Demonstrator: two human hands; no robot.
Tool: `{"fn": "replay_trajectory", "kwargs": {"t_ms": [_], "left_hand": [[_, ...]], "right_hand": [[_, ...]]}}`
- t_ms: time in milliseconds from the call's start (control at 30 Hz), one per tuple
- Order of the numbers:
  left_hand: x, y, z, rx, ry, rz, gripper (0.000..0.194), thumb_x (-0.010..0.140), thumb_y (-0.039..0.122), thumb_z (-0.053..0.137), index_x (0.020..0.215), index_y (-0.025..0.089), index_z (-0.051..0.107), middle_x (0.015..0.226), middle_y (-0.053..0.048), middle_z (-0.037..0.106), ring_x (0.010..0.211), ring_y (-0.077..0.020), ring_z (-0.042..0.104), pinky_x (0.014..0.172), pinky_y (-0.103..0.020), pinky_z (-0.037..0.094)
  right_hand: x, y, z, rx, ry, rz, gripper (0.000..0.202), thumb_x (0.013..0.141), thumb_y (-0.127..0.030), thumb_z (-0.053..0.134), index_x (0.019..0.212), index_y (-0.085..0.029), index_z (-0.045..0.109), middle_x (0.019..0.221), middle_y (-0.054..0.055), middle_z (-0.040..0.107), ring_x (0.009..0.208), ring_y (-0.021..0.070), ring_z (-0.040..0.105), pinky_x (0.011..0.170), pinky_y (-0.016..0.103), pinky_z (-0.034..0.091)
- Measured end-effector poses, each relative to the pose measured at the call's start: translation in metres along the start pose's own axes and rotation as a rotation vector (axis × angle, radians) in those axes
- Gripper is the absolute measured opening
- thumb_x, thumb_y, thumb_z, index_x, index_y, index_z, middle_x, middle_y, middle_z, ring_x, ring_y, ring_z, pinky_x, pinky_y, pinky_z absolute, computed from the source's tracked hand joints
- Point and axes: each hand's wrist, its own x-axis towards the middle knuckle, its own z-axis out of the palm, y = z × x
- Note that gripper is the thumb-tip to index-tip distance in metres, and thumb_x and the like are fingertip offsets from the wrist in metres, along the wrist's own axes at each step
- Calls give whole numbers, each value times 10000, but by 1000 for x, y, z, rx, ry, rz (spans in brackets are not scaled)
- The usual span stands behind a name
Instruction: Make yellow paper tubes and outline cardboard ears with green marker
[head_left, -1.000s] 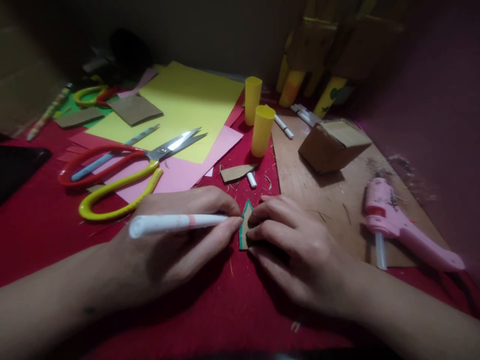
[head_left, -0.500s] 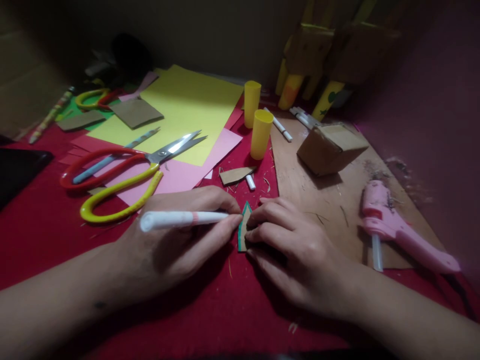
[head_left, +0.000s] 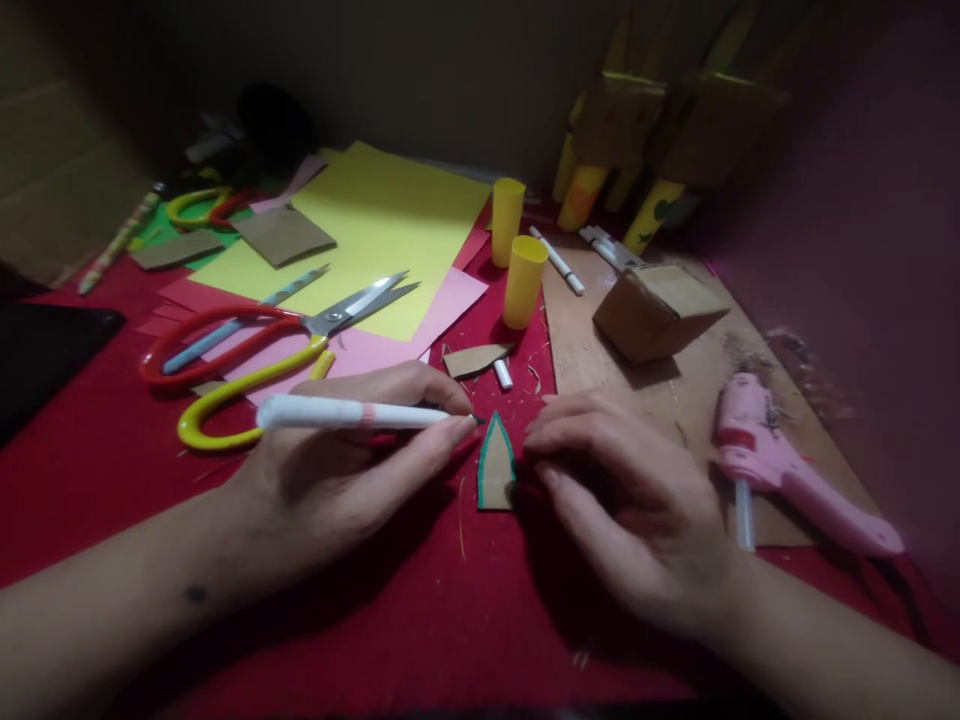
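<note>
My left hand point(head_left: 360, 460) is closed around a white felt-tip marker point(head_left: 352, 412), its dark green tip pointing right, close beside the upper end of a cardboard piece. That small pointed cardboard piece point(head_left: 496, 470) lies flat on the red cloth, edged with a green line along both curved sides. To its right, my right hand point(head_left: 630, 500) is loosely curled and holds nothing, its thumb apart from the fingers and its fingertips just off the cardboard. A second cut cardboard piece point(head_left: 474, 360) rests farther back, beside a short white marker cap point(head_left: 502, 375).
Large red-and-yellow-handled scissors point(head_left: 322, 325) lie on pink and yellow paper point(head_left: 375, 200) at the left. Two yellow paper tubes point(head_left: 525, 283) stand behind. On the right, a wooden board point(head_left: 577, 350) bears a cardboard box point(head_left: 656, 312) and a pink glue gun point(head_left: 757, 430). Cardboard figures point(head_left: 619, 120) stand behind.
My right hand has let go of the pointed cardboard piece and moved slightly right, uncovering its right side. My left hand with the marker has shifted a little left.
</note>
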Motion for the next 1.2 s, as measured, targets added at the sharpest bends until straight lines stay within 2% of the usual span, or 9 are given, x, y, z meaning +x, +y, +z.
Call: {"fn": "replay_trajectory", "kwargs": {"t_ms": [100,167,333,533,733,867,1000,1200], "left_hand": [[2,-1,1,-23,-6,-38,112,931,249,563,898,218,665,737,41,681,631,-108,627,571,-214,485],[3,-1,2,-21,0,-23,105,924,238,575,878,212,665,732,41,678,626,-97,621,563,-197,478],[4,-3,3,-27,3,-31,110,911,205,589,838,209,672,714,49,679,625,-79,623,552,-158,460],[3,-5,7,-121,3,-101,94,913,264,611,862,222,678,729,52,690,618,-88,623,551,-166,471],[1,-7,9,-127,-22,-100,131,924,288,597,839,223,672,702,47,673,599,-94,608,554,-192,463],[-2,-6,5,-113,-56,-119,138,930,304,588,858,220,671,725,35,677,631,-110,621,560,-207,472],[-3,-4,4,-104,-73,-119,149,944,295,557,872,222,665,730,39,673,640,-108,618,577,-208,474],[-2,-4,7,-146,-85,-144,140,929,302,591,851,227,680,753,35,705,649,-107,641,583,-193,482]], "right_hand": [[-3,2,-1,25,138,161,176,871,-37,531,973,-161,604,845,45,616,795,171,614,731,339,523],[-3,3,-1,6,162,180,165,870,-35,531,928,-174,600,805,28,605,763,165,608,703,329,510],[-1,1,-1,-95,-25,-39,190,864,-13,500,888,-69,680,768,105,638,714,184,581,634,347,469],[-3,1,5,-170,-166,-62,236,862,-47,516,934,-43,740,744,119,629,686,209,524,625,381,381],[-4,1,7,-208,-186,-60,229,878,-59,539,955,-42,754,752,117,622,701,209,503,637,376,349],[-3,1,7,-210,-170,-99,224,867,-46,540,878,-39,763,708,107,611,667,193,484,634,373,331],[-2,-1,5,-209,-113,-107,236,855,-37,520,788,-31,746,618,66,529,610,169,429,609,360,297],[-2,-2,4,-211,-116,-119,234,838,-29,509,809,-42,741,598,54,531,583,162,434,609,362,311]]}}
